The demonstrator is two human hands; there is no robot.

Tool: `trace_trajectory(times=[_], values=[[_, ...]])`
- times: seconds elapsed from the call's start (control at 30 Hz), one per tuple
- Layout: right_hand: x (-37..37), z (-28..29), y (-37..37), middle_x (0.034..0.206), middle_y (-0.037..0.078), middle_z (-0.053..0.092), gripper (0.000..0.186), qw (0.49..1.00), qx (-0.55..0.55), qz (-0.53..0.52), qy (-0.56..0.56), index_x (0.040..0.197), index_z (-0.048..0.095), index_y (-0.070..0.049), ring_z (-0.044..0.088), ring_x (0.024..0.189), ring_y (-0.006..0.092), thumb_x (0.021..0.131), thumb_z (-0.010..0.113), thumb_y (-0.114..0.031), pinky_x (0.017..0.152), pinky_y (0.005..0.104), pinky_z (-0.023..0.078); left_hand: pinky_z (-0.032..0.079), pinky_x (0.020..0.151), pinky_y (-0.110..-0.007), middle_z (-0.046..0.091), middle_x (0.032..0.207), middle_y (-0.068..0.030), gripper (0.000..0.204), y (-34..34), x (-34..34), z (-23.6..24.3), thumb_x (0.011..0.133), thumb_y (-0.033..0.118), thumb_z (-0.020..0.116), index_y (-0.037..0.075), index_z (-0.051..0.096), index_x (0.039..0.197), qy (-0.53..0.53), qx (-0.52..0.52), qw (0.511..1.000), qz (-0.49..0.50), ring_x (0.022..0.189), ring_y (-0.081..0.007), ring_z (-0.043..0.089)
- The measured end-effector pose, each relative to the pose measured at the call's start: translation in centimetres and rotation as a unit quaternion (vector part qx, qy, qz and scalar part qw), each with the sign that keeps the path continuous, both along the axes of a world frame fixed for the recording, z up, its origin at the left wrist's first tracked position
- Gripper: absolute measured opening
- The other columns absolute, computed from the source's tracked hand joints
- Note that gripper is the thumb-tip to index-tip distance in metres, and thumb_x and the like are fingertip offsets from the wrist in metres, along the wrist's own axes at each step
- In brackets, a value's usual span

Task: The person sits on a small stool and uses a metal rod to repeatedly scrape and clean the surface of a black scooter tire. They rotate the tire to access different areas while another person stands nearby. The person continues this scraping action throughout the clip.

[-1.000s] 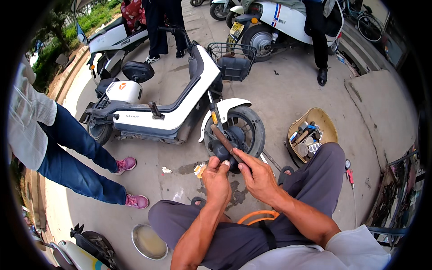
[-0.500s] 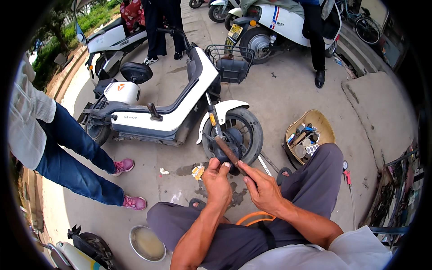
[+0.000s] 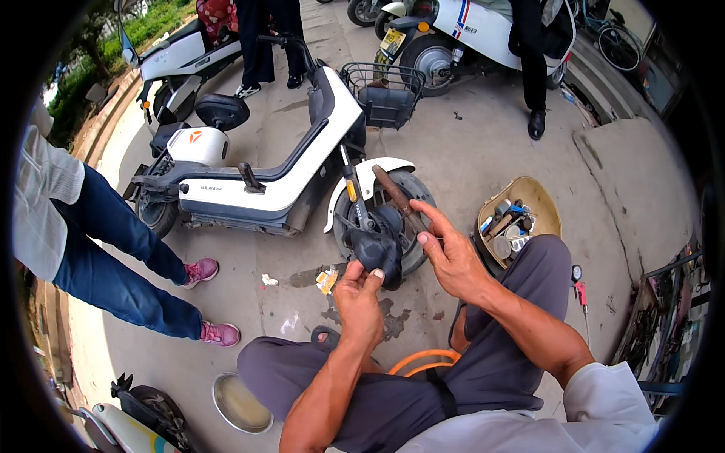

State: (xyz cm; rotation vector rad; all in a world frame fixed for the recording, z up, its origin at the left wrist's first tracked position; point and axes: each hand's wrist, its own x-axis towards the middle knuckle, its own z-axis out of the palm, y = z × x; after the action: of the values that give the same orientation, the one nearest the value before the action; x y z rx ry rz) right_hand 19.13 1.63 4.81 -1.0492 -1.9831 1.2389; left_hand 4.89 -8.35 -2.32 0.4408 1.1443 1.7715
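Observation:
My left hand is closed, thumb and fingers pinching the lower edge of a black rubber inner tube. The tube bulges out beside the front wheel of a white electric scooter. In my right hand is a long, rust-brown bar-shaped tool, gripped near its lower end between thumb and fingers. That tool slants up and left across the wheel, above the tube and apart from my left hand. Part of the wheel is hidden behind the tube.
A tan tub of small tools and tins stands right of my knee. A metal basin of cloudy water sits at lower left. Orange tubing lies between my legs, a pressure gauge at right. A person in jeans stands left.
My right hand has lifted the brown tool up and away from my left hand. The black tube is now in plain sight at my left fingertips. The view has shifted slightly.

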Motion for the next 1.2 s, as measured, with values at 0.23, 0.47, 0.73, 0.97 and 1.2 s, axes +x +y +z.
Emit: trace_trajectory(times=[0.23,0.47,0.73,0.97,1.2], values=[[-1.3,-4.9,1.8,0.073,0.001,0.051,0.043,0.977,-0.212,0.03,-0.005,0.104,0.065,-0.001,0.046,0.071,0.0105,0.104,0.055,-0.043,0.065,0.0304,0.042,0.046,0.09,-0.026,0.066,0.104,-0.0023,0.025,0.2,0.8,1.3,0.089,-0.006,0.061,-0.002,0.065,0.113,-0.004,-0.006,1.0,-0.002,0.096,-0.0094,0.06],[-3.8,-7.6,1.0,0.077,-0.005,0.052,0.035,0.964,-0.199,-0.026,0.175,0.089,0.061,-0.003,0.044,0.075,0.0048,0.103,0.06,-0.036,0.065,0.0242,0.039,0.047,0.089,-0.027,0.066,0.104,-0.0036,0.016,0.9,0.6,0.9,0.103,0.012,0.058,-0.001,0.066,0.109,-0.053,0.018,0.998,0.012,0.095,-0.0095,0.06],[-5.0,-9.0,0.5,0.081,-0.004,0.054,0.031,0.921,-0.282,-0.03,0.266,0.092,0.06,-0.005,0.045,0.077,0.0048,0.106,0.054,-0.033,0.069,0.024,0.041,0.05,0.098,-0.033,0.067,0.112,-0.0086,0.021,2.2,0.3,1.0,0.105,0.014,0.055,-0.002,0.062,0.114,-0.127,-0.015,0.99,0.058,0.103,-0.0166,0.064],[-5.8,-6.3,0.4,0.087,-0.006,0.057,0.028,0.811,-0.44,-0.055,0.382,0.095,0.06,-0.007,0.049,0.078,0.0032,0.108,0.05,-0.03,0.072,0.0223,0.043,0.048,0.105,-0.036,0.065,0.121,-0.0139,0.025,2.6,-0.2,1.6,0.103,0.011,0.053,-0.006,0.057,0.122,-0.196,0.001,0.98,0.025,0.114,-0.0212,0.063],[-4.7,-7.3,1.2,0.086,-0.005,0.058,0.027,0.839,-0.403,-0.016,0.366,0.092,0.06,-0.008,0.049,0.078,0.0022,0.107,0.053,-0.029,0.072,0.0212,0.043,0.048,0.084,-0.026,0.067,0.1,-0.0028,0.018,1.6,-0.3,1.3,0.103,0.012,0.058,-0.001,0.065,0.113,-0.125,-0.016,0.992,0.028,0.09,-0.0105,0.06]])
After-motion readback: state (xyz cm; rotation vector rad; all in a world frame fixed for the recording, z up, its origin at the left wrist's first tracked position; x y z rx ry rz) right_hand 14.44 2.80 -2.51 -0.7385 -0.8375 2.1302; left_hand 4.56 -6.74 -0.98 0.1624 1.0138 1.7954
